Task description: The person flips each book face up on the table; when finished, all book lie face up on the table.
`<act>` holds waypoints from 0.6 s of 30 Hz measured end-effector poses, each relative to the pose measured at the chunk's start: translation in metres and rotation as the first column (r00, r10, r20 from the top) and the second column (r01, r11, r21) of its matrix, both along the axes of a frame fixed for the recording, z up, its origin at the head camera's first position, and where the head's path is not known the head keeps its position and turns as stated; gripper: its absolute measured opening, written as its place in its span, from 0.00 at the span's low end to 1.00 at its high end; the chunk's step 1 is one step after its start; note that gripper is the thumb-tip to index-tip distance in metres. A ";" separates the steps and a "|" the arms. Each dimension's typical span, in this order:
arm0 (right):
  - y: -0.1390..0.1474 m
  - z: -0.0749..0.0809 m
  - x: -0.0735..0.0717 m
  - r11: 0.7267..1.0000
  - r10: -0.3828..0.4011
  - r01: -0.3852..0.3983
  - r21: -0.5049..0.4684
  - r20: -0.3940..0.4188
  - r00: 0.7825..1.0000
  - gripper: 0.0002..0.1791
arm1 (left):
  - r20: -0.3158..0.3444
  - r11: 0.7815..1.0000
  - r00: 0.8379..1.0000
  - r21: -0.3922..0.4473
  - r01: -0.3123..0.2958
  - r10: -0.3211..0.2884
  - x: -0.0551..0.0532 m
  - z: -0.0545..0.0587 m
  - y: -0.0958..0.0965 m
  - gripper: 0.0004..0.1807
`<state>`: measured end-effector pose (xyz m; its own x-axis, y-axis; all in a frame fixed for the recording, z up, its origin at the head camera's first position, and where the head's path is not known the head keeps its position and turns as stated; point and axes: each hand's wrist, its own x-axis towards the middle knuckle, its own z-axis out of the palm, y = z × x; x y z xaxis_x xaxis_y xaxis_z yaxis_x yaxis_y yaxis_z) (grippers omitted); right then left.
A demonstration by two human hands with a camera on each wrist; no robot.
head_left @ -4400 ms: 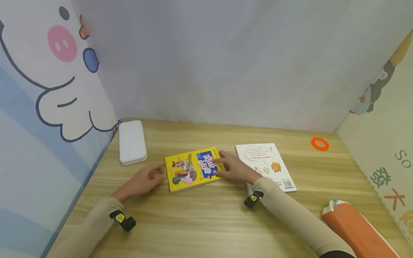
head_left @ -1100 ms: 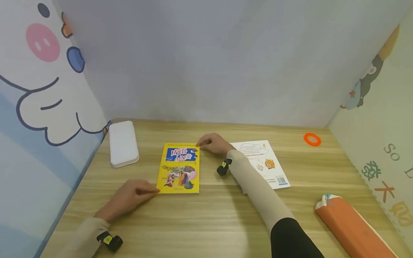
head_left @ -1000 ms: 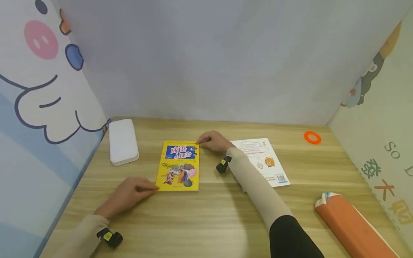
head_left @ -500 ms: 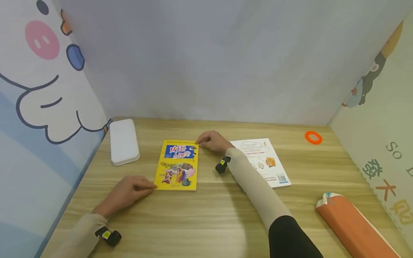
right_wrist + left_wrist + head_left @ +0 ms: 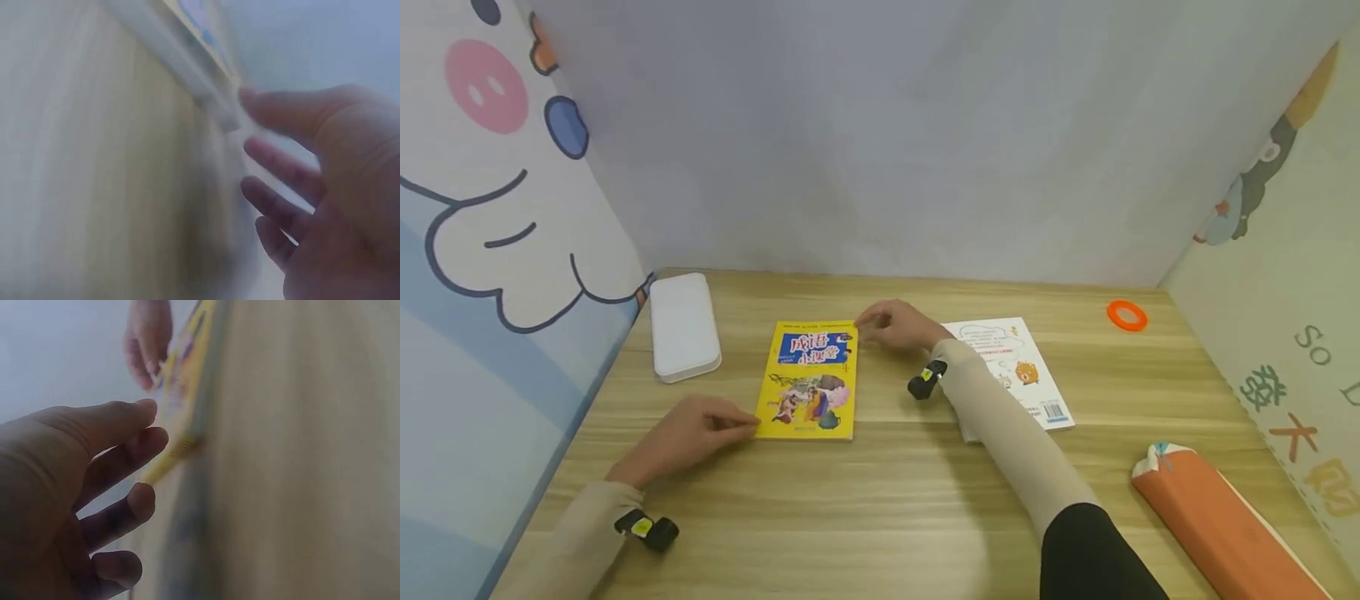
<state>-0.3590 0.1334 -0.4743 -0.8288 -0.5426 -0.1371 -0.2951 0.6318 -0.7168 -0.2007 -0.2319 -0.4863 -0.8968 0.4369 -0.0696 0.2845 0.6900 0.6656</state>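
Observation:
A yellow picture-covered book [image 5: 808,382] lies flat on the wooden table, its blue title panel toward the far side. At its near left corner is my left hand [image 5: 688,435], fingertips right by the edge. The left wrist view shows these fingers [image 5: 115,515] loosely bent and apart, with the book's corner just beyond them. My right hand [image 5: 898,325] is at the far right corner. In the right wrist view its thumb [image 5: 281,112] and fingers are spread, not closed on the blurred book. Whether either hand still touches the book is hard to tell.
A white book [image 5: 1033,375] lies right of the yellow one, partly under my right forearm. A white case [image 5: 685,327] stands at the back left. An orange ring [image 5: 1127,316] is at the back right, and an orange pencil case [image 5: 1225,517] at the front right.
The yellow book has turned from lying sideways to upright, then shifted slightly left. Both hands went to opposite corners with it, and the right fingers have now spread from its corner.

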 end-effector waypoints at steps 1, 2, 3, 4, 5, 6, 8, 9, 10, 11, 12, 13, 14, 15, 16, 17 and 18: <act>0.003 0.005 0.003 1.000 -0.002 0.002 -0.003 -0.007 1.000 0.17 | 0.002 1.000 1.000 0.003 -0.018 0.018 -0.003 0.004 0.002 0.10; 0.007 0.010 0.006 1.000 -0.006 0.005 -0.012 -0.012 1.000 0.18 | 0.000 0.999 0.999 0.006 -0.037 0.037 -0.007 0.008 0.004 0.11; 0.012 0.014 0.010 1.000 -0.007 0.007 -0.025 -0.022 1.000 0.19 | -0.003 0.998 0.999 0.015 -0.054 0.054 -0.011 0.012 0.007 0.12; 0.016 0.018 0.013 0.999 -0.004 0.003 -0.040 -0.035 0.999 0.20 | -0.008 0.998 0.998 0.030 -0.059 0.059 -0.015 0.016 0.011 0.13; 0.021 0.021 0.016 0.998 -0.004 0.001 -0.059 -0.043 0.999 0.21 | -0.018 0.998 0.998 0.035 -0.058 0.059 -0.019 0.021 0.015 0.14; 0.026 0.024 0.021 0.997 0.000 -0.004 -0.078 -0.053 0.999 0.22 | -0.027 0.998 0.998 0.035 -0.055 0.056 -0.023 0.025 0.020 0.15; 0.035 0.029 0.030 0.995 0.001 -0.008 -0.098 -0.073 0.997 0.23 | -0.039 0.999 0.998 0.031 -0.039 0.040 -0.031 0.032 0.030 0.17; 0.040 0.032 0.035 0.994 -0.001 -0.008 -0.107 -0.082 0.997 0.23 | -0.044 0.999 0.999 0.032 -0.028 0.029 -0.035 0.036 0.036 0.17; 0.045 0.036 0.041 0.994 -0.005 -0.005 -0.112 -0.087 0.996 0.23 | -0.045 0.999 0.999 0.036 -0.019 0.020 -0.038 0.040 0.041 0.18; 0.050 0.039 0.048 0.993 -0.013 0.002 -0.115 -0.095 0.995 0.23 | -0.048 0.999 0.999 0.039 -0.010 0.012 -0.042 0.043 0.046 0.19; 0.055 0.042 0.054 0.993 -0.021 0.009 -0.115 -0.102 0.995 0.22 | -0.051 0.998 0.999 0.055 0.003 -0.001 -0.046 0.046 0.052 0.20; 0.061 0.045 0.062 0.993 -0.030 0.018 -0.113 -0.105 0.994 0.22 | -0.054 0.998 0.998 0.066 0.017 -0.013 -0.050 0.049 0.058 0.21; 0.067 0.047 0.069 0.993 -0.039 0.027 -0.113 -0.108 0.993 0.21 | -0.058 0.997 0.998 0.078 0.029 -0.025 -0.054 0.051 0.063 0.22; 0.073 0.049 0.076 0.994 -0.042 0.029 -0.108 -0.116 0.992 0.21 | -0.064 0.995 0.997 0.095 0.043 -0.037 -0.058 0.053 0.069 0.23; 0.079 0.050 0.084 0.994 -0.047 0.034 -0.107 -0.122 0.991 0.21 | -0.068 0.991 0.996 0.123 0.058 -0.050 -0.062 0.054 0.074 0.23; 0.086 0.051 0.092 0.994 -0.051 0.037 -0.106 -0.131 0.990 0.21 | -0.071 0.986 0.995 0.150 0.073 -0.063 -0.067 0.054 0.079 0.23; 0.093 0.052 0.099 0.994 -0.055 0.041 -0.105 -0.139 0.989 0.21 | -0.076 0.980 0.994 0.179 0.089 -0.076 -0.070 0.053 0.083 0.23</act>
